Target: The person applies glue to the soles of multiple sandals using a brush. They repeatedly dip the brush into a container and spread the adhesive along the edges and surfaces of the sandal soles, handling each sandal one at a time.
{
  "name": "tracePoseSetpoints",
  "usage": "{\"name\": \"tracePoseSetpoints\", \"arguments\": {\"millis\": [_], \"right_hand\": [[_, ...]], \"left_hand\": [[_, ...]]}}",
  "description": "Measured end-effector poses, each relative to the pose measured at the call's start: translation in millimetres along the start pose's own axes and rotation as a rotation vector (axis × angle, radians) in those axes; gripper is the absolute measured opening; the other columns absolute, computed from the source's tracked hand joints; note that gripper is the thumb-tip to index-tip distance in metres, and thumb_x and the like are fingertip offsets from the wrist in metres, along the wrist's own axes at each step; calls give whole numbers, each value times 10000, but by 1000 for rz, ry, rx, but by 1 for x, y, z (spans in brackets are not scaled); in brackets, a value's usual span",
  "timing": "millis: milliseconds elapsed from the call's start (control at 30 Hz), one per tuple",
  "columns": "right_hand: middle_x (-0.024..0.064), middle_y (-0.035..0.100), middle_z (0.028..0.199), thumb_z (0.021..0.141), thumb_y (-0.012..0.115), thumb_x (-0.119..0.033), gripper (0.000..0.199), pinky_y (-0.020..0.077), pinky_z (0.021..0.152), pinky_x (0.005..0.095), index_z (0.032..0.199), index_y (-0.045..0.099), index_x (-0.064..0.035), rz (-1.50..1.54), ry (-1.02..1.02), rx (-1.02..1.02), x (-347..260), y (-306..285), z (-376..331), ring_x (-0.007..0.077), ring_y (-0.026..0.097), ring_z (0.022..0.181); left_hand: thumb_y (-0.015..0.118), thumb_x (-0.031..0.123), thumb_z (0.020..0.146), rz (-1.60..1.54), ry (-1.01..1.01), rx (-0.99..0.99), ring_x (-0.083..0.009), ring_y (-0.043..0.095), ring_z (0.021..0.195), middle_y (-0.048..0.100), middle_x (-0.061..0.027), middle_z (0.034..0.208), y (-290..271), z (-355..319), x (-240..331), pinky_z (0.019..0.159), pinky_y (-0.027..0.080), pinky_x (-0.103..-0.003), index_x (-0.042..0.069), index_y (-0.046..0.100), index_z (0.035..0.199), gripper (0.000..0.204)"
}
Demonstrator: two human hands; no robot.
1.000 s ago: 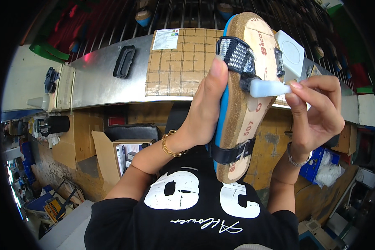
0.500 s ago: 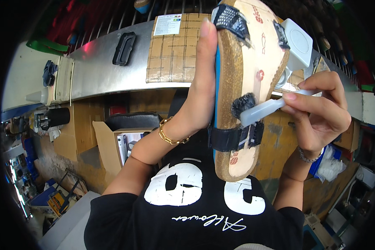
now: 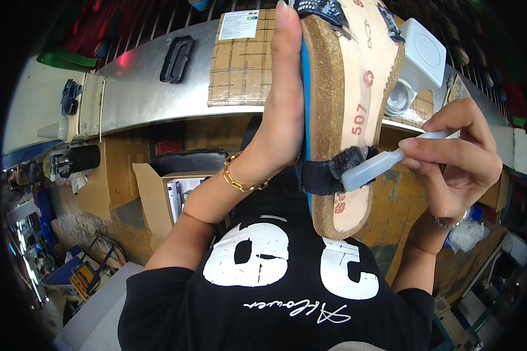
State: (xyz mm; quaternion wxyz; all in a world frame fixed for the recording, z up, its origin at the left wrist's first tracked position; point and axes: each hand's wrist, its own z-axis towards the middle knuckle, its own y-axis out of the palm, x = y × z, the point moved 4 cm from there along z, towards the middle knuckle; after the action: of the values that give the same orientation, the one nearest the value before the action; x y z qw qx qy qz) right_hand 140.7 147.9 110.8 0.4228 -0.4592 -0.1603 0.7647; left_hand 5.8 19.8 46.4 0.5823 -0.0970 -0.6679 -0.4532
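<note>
My left hand holds up an unfinished sandal, its underside turned toward me. The thumb lies along its left edge; the other fingers are hidden behind it. A pale board with red print covers the middle, bordered by brown cork, and a blue layer shows beneath. Black straps are fixed across the front and a black strap crosses near the heel. Between the thumb and fingers of my right hand is a brush with a whitish handle. Its dark bristles touch the sandal at the heel strap.
Beyond the sandal, a metal bench carries a cardboard box, a black tray and a white plastic container. An open carton sits below the bench edge at left. A dark cylindrical object is at far left.
The brush has moved from above the heel strap down onto it. The sandal has shifted slightly upward, and my right hand has moved a little to the right.
</note>
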Motion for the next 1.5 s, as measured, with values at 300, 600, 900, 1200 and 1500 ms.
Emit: {"name": "tracePoseSetpoints", "arguments": {"millis": [300,600,900,1200,1500], "right_hand": [[61,579,734,533,825,-222,244,341,635,286,739,800,-94,104,-79,-142,-3,4,-2,178,537,716],[60,618,828,816,753,-12,148,378,656,231,962,775,1,128,38,100,26,17,36,120,527,740],[30,591,734,752,824,-27,162,382,613,235,911,805,-52,201,347,21,11,32,-14,106,526,668],[-1,581,739,531,869,-84,363,344,636,267,873,835,-200,-191,-40,172,-17,26,-23,122,510,664],[-22,586,728,573,798,-84,272,329,617,265,811,835,-213,155,-7,55,-6,27,-13,108,488,630]], "left_hand": [[198,758,974,11,6,15,-185,678,1082,636,-157,1253,-4,3,-2,926,569,-321,21,478,1397,895],[205,777,962,-5,12,74,-184,681,1074,637,-161,1250,-11,6,-1,917,577,-325,19,477,1397,916],[191,730,995,-42,250,312,-147,674,1061,656,-117,1195,-48,12,2,934,548,-288,35,509,1342,840],[181,721,1001,-2,316,340,-135,687,999,673,-110,1144,-46,11,3,900,554,-267,45,539,1282,815],[191,747,984,-71,158,231,-142,687,1022,660,-115,1203,-42,18,0,882,572,-292,38,511,1372,868]]}}
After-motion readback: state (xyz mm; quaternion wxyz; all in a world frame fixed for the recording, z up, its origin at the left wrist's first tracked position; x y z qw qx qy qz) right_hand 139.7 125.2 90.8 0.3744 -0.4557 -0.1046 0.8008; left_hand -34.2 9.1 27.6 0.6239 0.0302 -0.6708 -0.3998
